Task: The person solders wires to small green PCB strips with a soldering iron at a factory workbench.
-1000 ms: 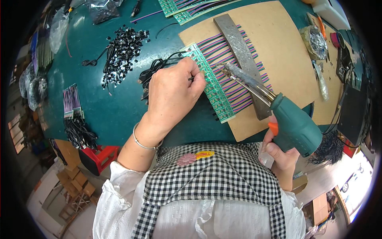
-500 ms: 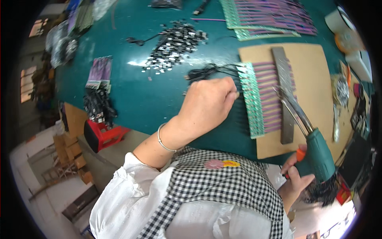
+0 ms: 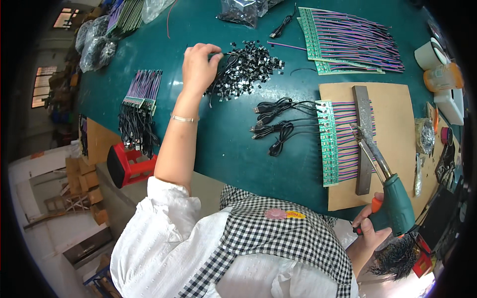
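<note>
My left hand [image 3: 199, 69] reaches to the left edge of a pile of small black-and-silver connectors [image 3: 258, 69]. Its fingers are closed on a black USB cable [image 3: 213, 90], mostly hidden by the hand and blending with the pile. In my right hand [image 3: 370, 226] is a green soldering gun [image 3: 399, 203] with an orange trigger, its tip over a dark metal bar [image 3: 362, 171]. That bar lies across pink and dark wires from a green circuit-board strip [image 3: 329, 159]. Several coiled black USB cables [image 3: 282, 136] run to the upper part of the strip.
A brown board [image 3: 397, 149] lies under the strip and bar. Wired green boards [image 3: 348, 39] are stacked at the far right. Finished-looking bundles of boards and cables [image 3: 139, 116] hang over the left table edge, near a red stool [image 3: 134, 164]. White containers [image 3: 449, 107] stand at right.
My left hand has moved from beside the circuit-board strip to the far left, at the connector pile, uncovering the coiled cables. My right hand still holds the soldering gun. The view has shifted.
</note>
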